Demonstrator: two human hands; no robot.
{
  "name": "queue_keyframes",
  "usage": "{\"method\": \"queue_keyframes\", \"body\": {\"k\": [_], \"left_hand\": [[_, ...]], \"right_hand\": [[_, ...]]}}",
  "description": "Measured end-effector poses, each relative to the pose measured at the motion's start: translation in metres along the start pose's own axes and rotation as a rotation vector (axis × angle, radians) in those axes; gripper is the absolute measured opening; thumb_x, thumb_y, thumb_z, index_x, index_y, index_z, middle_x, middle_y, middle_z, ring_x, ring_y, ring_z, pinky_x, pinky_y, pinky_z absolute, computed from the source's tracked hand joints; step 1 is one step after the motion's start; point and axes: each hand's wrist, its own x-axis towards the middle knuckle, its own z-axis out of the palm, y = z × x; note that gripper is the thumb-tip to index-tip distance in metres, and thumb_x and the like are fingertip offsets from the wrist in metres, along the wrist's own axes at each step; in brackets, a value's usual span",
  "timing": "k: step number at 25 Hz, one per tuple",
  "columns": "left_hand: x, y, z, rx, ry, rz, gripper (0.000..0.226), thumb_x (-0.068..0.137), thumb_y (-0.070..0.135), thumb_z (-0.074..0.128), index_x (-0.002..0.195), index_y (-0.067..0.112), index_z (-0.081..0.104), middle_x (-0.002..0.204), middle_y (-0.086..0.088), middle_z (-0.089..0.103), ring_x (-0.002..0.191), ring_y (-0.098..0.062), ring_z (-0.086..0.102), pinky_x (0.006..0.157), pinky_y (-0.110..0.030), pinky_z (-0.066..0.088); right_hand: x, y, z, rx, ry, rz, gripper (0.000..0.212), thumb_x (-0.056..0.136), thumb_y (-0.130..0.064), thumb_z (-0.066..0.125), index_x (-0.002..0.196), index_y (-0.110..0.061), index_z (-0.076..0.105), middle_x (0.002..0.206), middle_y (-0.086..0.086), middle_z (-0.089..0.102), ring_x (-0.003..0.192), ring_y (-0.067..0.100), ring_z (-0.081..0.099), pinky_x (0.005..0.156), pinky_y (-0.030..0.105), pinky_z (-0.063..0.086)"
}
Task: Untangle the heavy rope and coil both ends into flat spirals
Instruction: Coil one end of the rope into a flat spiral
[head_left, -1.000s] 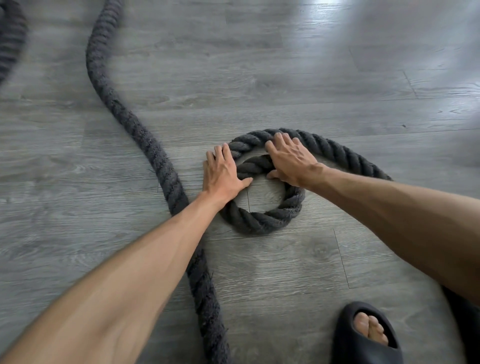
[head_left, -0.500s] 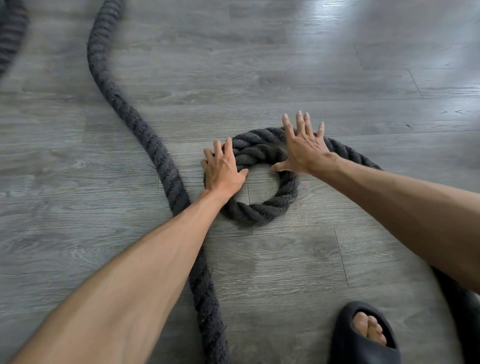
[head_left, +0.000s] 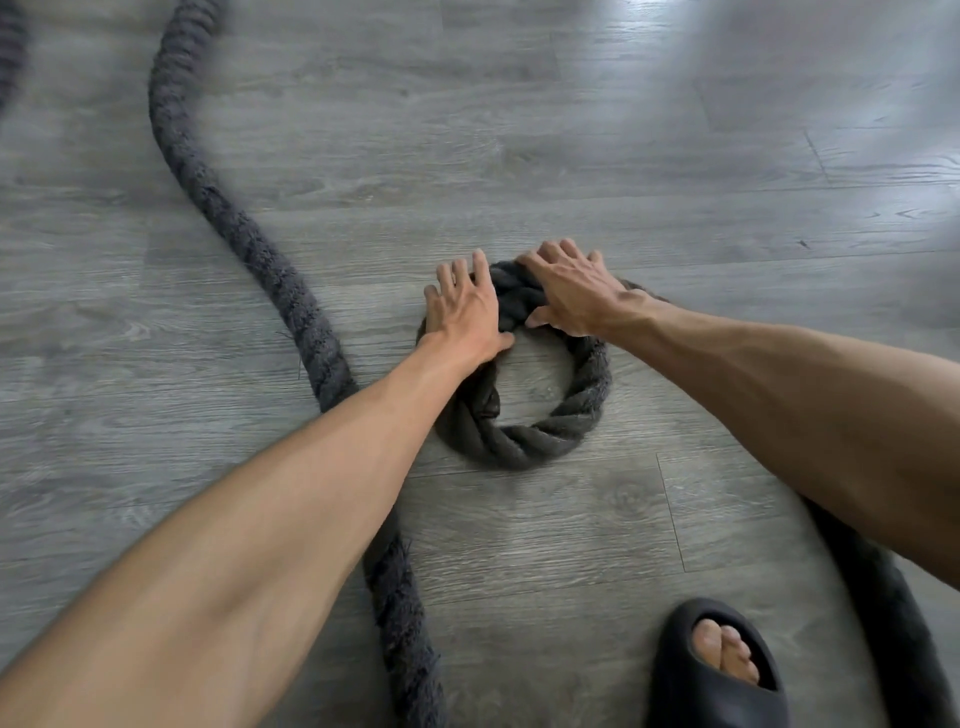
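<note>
On the floor (head_left: 519, 130) ahead, the rope (head_left: 545, 436) forms one small ring, the spiral barely begun. My left grip (head_left: 467, 312) presses it flat-fingered; my right grip (head_left: 574, 296) curls over the far bend. Next, I'd wrap the trailing length snugly outside.

Rope (head_left: 524, 441): dark charcoal grey throughout. Diagonal twisted-strand ridges, plainest in the loop just below the left hand (head_left: 465, 312) and right hand (head_left: 571, 296). Slightly lighter grey fuzz along its edges. The long run out to the left of the left hand is the same charcoal, twist pattern blurred.

Floor (head_left: 571, 156): mid-grey planks, wood-grain streaks in lighter and darker grey, thin dark seams between boards. Pale whitish glare well beyond the right hand.

Slipper (head_left: 691, 675), well below the right hand: plain matte black.
</note>
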Motion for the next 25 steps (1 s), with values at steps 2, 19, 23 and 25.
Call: {"method": "queue_keyframes", "body": {"k": [2, 19, 23, 25], "left_hand": [[0.0, 0.0, 0.002, 0.028, 0.062, 0.036, 0.087, 0.077, 0.054, 0.074, 0.137, 0.004, 0.036, 0.138, -0.02, 0.039, 0.126, -0.036, 0.039, 0.099, -0.046, 0.039], [0.012, -0.008, -0.015, 0.144, -0.147, -0.025, 0.124, 0.076, 0.057, 0.073, 0.155, 0.008, -0.009, 0.156, -0.028, 0.011, 0.14, -0.048, 0.02, 0.107, -0.068, 0.025], [0.01, 0.0, -0.008, 0.026, -0.091, 0.152, 0.094, 0.073, 0.054, 0.078, 0.142, 0.01, 0.031, 0.141, -0.018, 0.036, 0.13, -0.036, 0.035, 0.098, -0.052, 0.041], [-0.003, -0.004, 0.0, 0.027, -0.042, 0.139, 0.079, 0.076, 0.055, 0.075, 0.13, 0.01, 0.041, 0.132, -0.014, 0.043, 0.122, -0.033, 0.041, 0.088, -0.045, 0.044]], "right_hand": [[-0.006, -0.001, 0.003, 0.001, 0.027, -0.049, 0.081, 0.082, -0.044, 0.076, 0.147, -0.017, 0.036, 0.141, 0.01, 0.044, 0.13, 0.031, 0.039, 0.098, 0.053, 0.039], [-0.017, 0.006, -0.003, 0.081, -0.155, 0.311, 0.084, 0.082, -0.037, 0.08, 0.147, -0.014, 0.03, 0.142, 0.016, 0.04, 0.133, 0.039, 0.04, 0.096, 0.06, 0.041], [-0.024, -0.006, 0.004, 0.022, -0.096, 0.108, 0.084, 0.081, -0.033, 0.078, 0.149, -0.02, 0.03, 0.138, 0.013, 0.042, 0.128, 0.037, 0.043, 0.095, 0.056, 0.04], [-0.041, -0.013, 0.01, 0.11, -0.066, 0.195, 0.091, 0.081, -0.036, 0.078, 0.152, -0.02, 0.024, 0.144, 0.014, 0.04, 0.132, 0.038, 0.04, 0.099, 0.057, 0.039]]}}
